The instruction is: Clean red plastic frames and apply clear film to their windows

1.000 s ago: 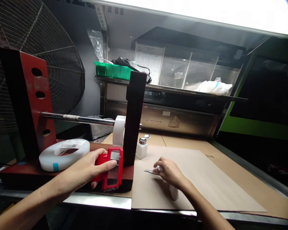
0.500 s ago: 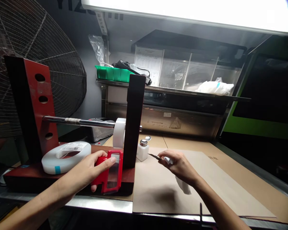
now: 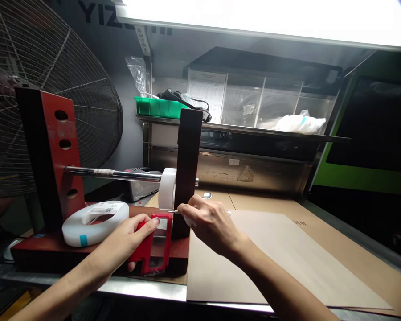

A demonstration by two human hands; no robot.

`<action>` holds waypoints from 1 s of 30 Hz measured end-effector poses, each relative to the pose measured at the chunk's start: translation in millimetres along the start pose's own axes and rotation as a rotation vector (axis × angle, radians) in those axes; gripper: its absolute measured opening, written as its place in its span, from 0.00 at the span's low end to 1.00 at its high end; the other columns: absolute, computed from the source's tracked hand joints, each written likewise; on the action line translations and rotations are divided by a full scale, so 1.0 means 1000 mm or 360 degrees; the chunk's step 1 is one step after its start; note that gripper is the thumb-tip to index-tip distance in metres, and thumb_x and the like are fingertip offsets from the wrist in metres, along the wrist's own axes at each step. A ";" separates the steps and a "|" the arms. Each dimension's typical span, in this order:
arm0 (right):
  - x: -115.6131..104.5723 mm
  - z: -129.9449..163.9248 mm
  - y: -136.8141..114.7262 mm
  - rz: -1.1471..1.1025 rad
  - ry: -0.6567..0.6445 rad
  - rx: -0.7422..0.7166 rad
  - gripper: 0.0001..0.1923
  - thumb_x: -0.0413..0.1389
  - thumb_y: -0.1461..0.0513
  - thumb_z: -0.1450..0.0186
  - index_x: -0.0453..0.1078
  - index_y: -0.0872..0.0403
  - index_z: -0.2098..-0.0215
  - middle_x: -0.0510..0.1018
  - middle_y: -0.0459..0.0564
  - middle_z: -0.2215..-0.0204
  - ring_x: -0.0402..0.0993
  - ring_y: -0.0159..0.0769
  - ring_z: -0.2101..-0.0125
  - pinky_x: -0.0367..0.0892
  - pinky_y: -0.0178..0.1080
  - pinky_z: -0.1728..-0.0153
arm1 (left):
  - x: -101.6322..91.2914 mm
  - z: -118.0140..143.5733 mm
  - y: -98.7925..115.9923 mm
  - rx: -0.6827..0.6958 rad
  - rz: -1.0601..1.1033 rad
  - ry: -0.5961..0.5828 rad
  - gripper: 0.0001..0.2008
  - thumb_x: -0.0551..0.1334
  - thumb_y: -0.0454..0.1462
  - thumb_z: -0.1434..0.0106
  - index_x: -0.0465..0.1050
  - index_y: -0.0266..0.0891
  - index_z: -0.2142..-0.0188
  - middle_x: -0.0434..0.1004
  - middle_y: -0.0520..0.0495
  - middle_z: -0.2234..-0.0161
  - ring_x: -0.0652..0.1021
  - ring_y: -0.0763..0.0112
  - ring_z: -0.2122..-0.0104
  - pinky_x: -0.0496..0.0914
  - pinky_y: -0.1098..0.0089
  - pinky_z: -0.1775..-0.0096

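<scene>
My left hand (image 3: 138,236) is closed around a red plastic frame (image 3: 147,249) with a clear window, thumb on its upper part. Pinched in my right hand (image 3: 210,220) is a thin pointed tool (image 3: 173,211); whether it is tweezers or a knife, I cannot tell. Its tip is just above the frame's top edge, under a white roll (image 3: 167,189) on a metal rod (image 3: 130,174). Something white shows under my right fingers. A larger translucent roll (image 3: 71,232) lies left of my left hand. My right hand hides the small white bottle; its metal lid (image 3: 207,195) shows behind.
The red and black stand (image 3: 190,147) carries the rod. Brown cardboard (image 3: 287,249) covers the bench at right. Above is a shelf with a green tray (image 3: 158,107) and a white bag (image 3: 300,124). A large fan (image 3: 96,111) stands at left.
My right hand has moved left, away from over the cardboard, bringing the tool's tip to the top of the red frame. My left hand keeps its hold on the frame.
</scene>
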State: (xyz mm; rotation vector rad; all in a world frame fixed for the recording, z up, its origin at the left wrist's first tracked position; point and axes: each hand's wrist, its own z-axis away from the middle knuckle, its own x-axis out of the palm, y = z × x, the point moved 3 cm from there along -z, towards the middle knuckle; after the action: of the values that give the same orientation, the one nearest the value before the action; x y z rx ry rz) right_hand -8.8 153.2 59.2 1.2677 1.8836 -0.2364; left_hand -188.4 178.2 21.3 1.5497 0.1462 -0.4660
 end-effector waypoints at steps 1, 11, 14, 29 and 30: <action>0.001 -0.001 -0.001 0.0013 -0.0012 -0.0010 0.12 0.46 0.67 0.32 0.71 0.53 0.65 0.69 0.45 0.72 0.58 0.26 0.80 0.44 0.34 0.81 | 0.000 -0.001 -0.001 -0.0003 0.0002 0.0000 0.27 0.56 0.63 0.50 0.63 0.41 0.73 0.60 0.58 0.85 0.64 0.74 0.85 0.56 0.76 0.87; 0.005 -0.004 -0.004 0.0077 -0.0145 -0.0056 0.11 0.48 0.70 0.34 0.70 0.54 0.64 0.70 0.47 0.72 0.65 0.28 0.77 0.44 0.35 0.81 | 0.000 -0.001 -0.001 -0.0034 0.0033 -0.0017 0.28 0.57 0.63 0.50 0.63 0.40 0.73 0.57 0.59 0.85 0.61 0.77 0.85 0.53 0.78 0.87; 0.003 -0.009 -0.009 0.0103 -0.0180 -0.0109 0.11 0.47 0.69 0.33 0.70 0.54 0.63 0.70 0.48 0.71 0.66 0.30 0.76 0.46 0.35 0.81 | 0.000 -0.002 -0.002 -0.0035 0.0035 0.0002 0.28 0.57 0.63 0.51 0.63 0.40 0.73 0.57 0.59 0.86 0.60 0.77 0.86 0.53 0.78 0.88; 0.044 0.061 0.044 -0.0481 -0.0664 0.0454 0.12 0.52 0.71 0.38 0.77 0.55 0.68 0.78 0.51 0.72 0.67 0.32 0.76 0.51 0.35 0.76 | -0.003 0.017 -0.004 -0.0053 0.0036 0.0037 0.24 0.59 0.60 0.48 0.60 0.41 0.76 0.53 0.60 0.85 0.59 0.78 0.85 0.51 0.78 0.85; 0.052 0.069 0.051 -0.0531 -0.0706 0.0470 0.10 0.55 0.71 0.41 0.77 0.55 0.70 0.77 0.50 0.75 0.68 0.32 0.77 0.52 0.34 0.75 | -0.002 0.019 -0.002 -0.0059 0.0023 0.0030 0.25 0.59 0.60 0.49 0.61 0.41 0.76 0.53 0.60 0.85 0.59 0.77 0.85 0.50 0.78 0.85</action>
State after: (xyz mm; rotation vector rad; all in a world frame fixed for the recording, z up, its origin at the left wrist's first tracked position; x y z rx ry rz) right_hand 63.0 173.6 -7.9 0.9723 1.6945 -0.9236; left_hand -194.6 160.3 21.2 1.5184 0.1576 -0.4352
